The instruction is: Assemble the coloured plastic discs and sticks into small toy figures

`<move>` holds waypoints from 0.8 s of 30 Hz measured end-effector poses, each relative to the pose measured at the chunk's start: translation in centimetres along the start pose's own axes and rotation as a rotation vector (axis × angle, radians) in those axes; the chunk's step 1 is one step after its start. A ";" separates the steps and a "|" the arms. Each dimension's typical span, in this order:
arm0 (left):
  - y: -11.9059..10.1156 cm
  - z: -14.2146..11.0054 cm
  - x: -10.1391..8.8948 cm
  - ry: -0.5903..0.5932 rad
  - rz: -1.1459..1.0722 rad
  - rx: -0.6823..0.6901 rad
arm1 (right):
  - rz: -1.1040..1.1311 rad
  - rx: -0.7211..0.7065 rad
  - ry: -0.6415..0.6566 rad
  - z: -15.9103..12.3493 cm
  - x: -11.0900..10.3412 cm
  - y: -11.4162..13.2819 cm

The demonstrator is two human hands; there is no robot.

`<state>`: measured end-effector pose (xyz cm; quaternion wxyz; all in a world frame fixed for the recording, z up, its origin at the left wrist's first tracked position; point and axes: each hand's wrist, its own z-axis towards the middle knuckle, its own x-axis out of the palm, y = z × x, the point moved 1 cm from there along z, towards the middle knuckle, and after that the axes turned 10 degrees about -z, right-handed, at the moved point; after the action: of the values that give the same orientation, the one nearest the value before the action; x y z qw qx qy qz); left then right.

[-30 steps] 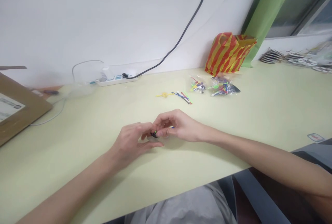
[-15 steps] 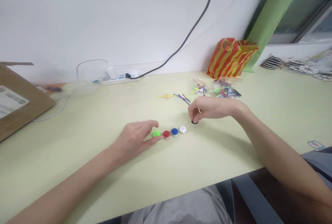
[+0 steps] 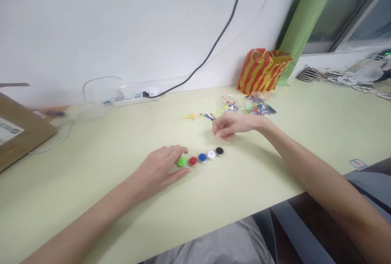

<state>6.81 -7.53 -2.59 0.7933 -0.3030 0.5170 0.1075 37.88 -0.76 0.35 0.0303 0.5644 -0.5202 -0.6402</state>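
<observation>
Head view: at the far left, a cardboard parcel (image 3: 21,135) with a printed label lies on the pale green worktop (image 3: 91,203), while a clear plastic tub (image 3: 97,93) and a white power strip (image 3: 136,100) are kept back against the wall. Left of centre, the left hand (image 3: 155,170) is rested on the worktop, its fingers (image 3: 172,149) relaxed and curved around a green disc (image 3: 182,161) without clenching it, apparently to steady that end of the row. Beside it, a red disc (image 3: 192,161), a blue disc (image 3: 202,157), a white disc (image 3: 211,155) and a black disc (image 3: 219,151) are laid flat in a straight, evenly spaced line, an order that looks deliberate. The right hand (image 3: 233,125) is held just beyond the black disc, its fingers (image 3: 221,131) loosely curled and grasping nothing visible. Farther back, loose coloured plastic sticks (image 3: 207,115) and clear bags of parts (image 3: 255,106) are left out of the way, with a red-and-yellow striped bag (image 3: 262,72) propped against the wall.
</observation>
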 end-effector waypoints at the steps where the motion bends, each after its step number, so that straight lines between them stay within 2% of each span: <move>1: 0.0 0.0 0.0 -0.005 -0.006 -0.004 | -0.002 -0.002 -0.103 0.2 -0.3 -0.5; 5: -0.1 -0.1 0.1 -0.009 -0.029 -0.013 | -0.150 0.026 -0.505 2.6 -0.7 -2.4; 7: -0.2 -0.2 0.2 -0.004 -0.028 -0.006 | -0.344 0.064 -0.602 4.8 -0.8 -2.9; 9: -0.1 -0.2 0.2 -0.024 -0.017 0.017 | -0.559 0.096 -0.585 7.5 -0.8 -2.9; 11: 0.0 -0.3 0.3 -0.080 -0.001 0.051 | -0.697 0.098 -0.508 10.0 -0.9 -2.5; 15: 0.2 -0.5 0.1 -0.229 -0.013 0.035 | -0.740 0.055 -0.433 13.0 -0.8 -0.8; 17: 0.3 -0.5 -0.1 -0.293 -0.100 -0.077 | -0.739 0.019 -0.449 13.0 -0.3 0.6; 20: 0.2 -0.4 -0.5 -0.376 -0.311 -0.250 | -0.701 -0.106 -0.569 11.2 1.4 3.1; 24: -0.2 0.0 -0.6 -0.471 -0.545 -0.308 | -0.659 -0.222 -0.714 7.3 4.8 6.1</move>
<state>6.61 -7.63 -1.95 0.8350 -0.5118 0.1990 0.0356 27.30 -1.93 -0.02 -0.2938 0.4377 -0.2206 -0.8206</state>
